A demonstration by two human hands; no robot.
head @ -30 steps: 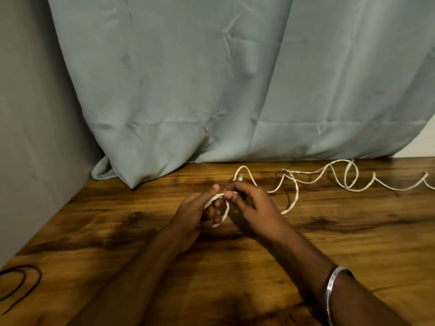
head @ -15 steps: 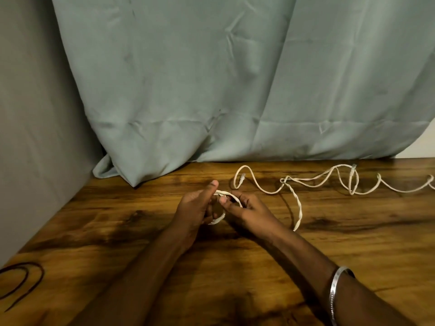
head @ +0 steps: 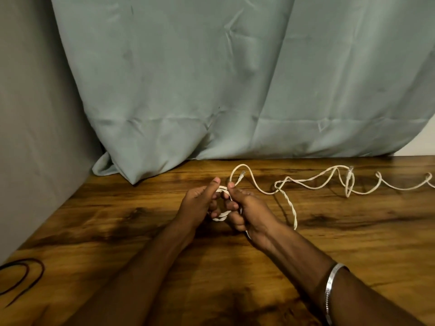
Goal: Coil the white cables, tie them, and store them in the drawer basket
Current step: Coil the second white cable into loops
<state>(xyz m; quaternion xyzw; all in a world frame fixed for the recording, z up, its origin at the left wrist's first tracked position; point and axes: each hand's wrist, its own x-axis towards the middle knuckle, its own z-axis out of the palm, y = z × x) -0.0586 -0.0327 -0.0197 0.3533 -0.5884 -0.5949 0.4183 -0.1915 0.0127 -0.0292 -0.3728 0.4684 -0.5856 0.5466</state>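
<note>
A long white cable lies in loose waves across the wooden table, running off the right edge. Its near end is wound into a small coil held between both hands at the table's middle. My left hand grips the coil's left side, thumb up on top. My right hand pinches the coil's top with thumb and finger, and a strand passes under its palm. A plug end sticks up just behind the hands. No drawer basket is in view.
A grey-green curtain hangs behind the table, its hem resting on the back edge. A grey wall bounds the left side. A dark thin cable loop lies at the table's front left corner.
The hands have drawn more cable into the small coil. The loose cable on the table has slid left toward the hands, and the right hand turned around the coil.
</note>
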